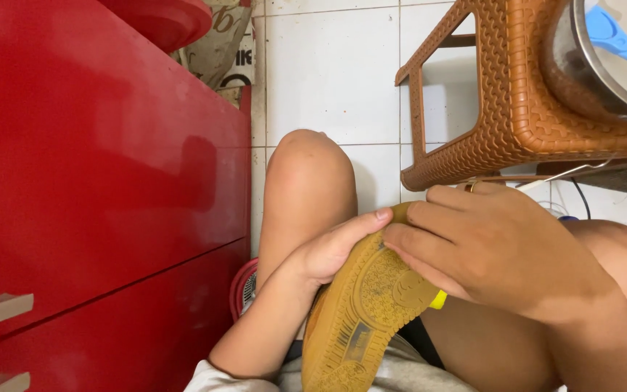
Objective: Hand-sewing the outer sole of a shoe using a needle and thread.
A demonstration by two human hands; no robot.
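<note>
Pinching the tan shoe sole-up over my lap, left hand and right hand are gripping only its toe; I'm risking it twisting loose.

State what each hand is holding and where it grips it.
Both hands hold one tan rubber-soled shoe, sole up. The left hand grips its left edge near the toe; the right hand covers the toe end, fingers pressing on the sole.

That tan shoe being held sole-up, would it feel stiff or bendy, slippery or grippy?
The shoe probably bends only a little: its sole looks thick and moulded. The textured tread likely grips rather than slides. It seems light, since the left hand and right hand hold it with fingers alone.
</note>
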